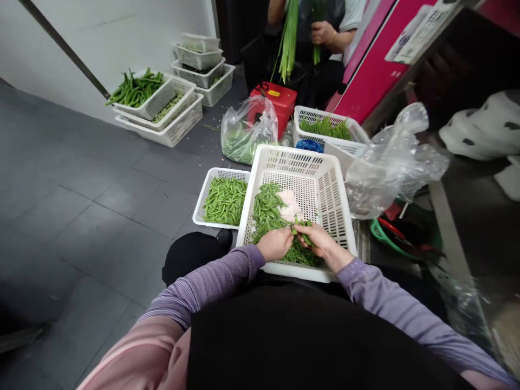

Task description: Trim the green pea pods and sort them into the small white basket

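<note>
Nearest the viewer, a black apron [309, 336] fills the foreground, cut off by the lower edge. Beyond it stands the landmark, a large white basket [298, 157], its near wall partly hidden by the forearms. Over its near end, the right hand [319, 241] has its fingers clamped on a few green pods [306, 236]; their exact number cannot be made out. The left hand [277, 244] meets it, fingers curled together, the tips too indistinct to tell whether they grip anything. Inside the basket, a heap of pods [266, 208] lies on the left, beside a pale pinkish patch [289, 201] of unclear nature; finer green material [300, 255] lies beneath the hands, partly covered. Left of the basket, a small tray [211, 223] holds more pods. Behind the basket, a co-worker's hand [323, 33] holds green stalks [317, 53]; the head is out of frame.
</note>
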A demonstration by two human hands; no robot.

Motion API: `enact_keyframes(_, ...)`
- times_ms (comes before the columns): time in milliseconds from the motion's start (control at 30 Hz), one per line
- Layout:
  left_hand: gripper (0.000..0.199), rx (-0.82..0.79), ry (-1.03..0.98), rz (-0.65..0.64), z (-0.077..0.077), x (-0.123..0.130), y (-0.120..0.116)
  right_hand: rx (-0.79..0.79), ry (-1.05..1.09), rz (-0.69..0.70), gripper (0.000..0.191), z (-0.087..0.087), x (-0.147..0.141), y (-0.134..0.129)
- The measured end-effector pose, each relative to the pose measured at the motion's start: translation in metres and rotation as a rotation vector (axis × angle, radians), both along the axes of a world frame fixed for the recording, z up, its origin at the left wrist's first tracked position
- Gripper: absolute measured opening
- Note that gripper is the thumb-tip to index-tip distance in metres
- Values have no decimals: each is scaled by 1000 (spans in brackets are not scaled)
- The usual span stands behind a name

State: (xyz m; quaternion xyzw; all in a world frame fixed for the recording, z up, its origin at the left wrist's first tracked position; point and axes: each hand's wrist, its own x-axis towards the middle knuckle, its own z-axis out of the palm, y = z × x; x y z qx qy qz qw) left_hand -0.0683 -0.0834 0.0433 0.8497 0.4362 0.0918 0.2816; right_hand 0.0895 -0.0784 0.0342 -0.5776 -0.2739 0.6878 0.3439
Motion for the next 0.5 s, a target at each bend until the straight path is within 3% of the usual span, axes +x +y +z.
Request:
enact_keyframes(133,26,63,18,-54,2,2,-10,93,-90,21,31,15,-4,-13)
enact_keyframes(233,22,71,46,-98,4,1,-12,67,-75,158,29,27,-1,-21)
enact_keyframes(333,25,60,128,56,4,-7,-3,-20,26,341,26,36,10,-27)
enact_keyframes(400,29,26,186,210,4,-13,6,-72,66,375,26,38,20,-30)
enact_keyframes(500,28,30,176,229,4,-18,9,-124,53,376,27,37,31,-34)
